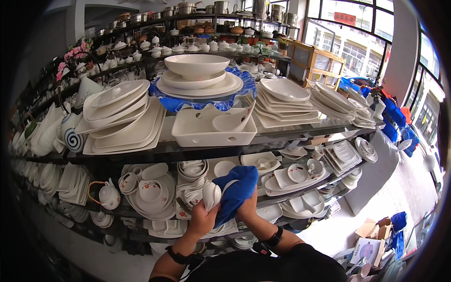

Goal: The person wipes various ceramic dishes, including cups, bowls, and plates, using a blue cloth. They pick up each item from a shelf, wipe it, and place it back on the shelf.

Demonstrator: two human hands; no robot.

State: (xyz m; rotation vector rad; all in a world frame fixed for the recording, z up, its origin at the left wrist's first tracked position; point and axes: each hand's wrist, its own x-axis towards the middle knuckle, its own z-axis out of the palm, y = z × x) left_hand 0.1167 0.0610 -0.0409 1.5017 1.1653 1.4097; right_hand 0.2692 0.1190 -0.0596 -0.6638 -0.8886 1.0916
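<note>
My left hand [203, 219] grips white ceramic soup spoons [211, 194], their rounded bowls pointing up; how many there are cannot be told. A bright blue cloth [239, 183] is bunched in my right hand [248, 207], close beside the spoons. From the folds of the cloth shows the pale curved edge of a white piece [229, 186], most of it hidden. Both hands are in front of the middle shelf, below a white rectangular ceramic dish [215, 130]. In that dish a large white ladle-like spoon [230, 121] leans with its handle up.
Stacked white plates [123, 123] stand left on the upper glass shelf, square plates [285, 109] right. Between them a blue wavy-edged platter [160, 100] bears stacked bowls. A teapot [109, 196] and floral bowls [150, 190] fill the shelf below. Cardboard boxes [370, 229] lie on the floor, right.
</note>
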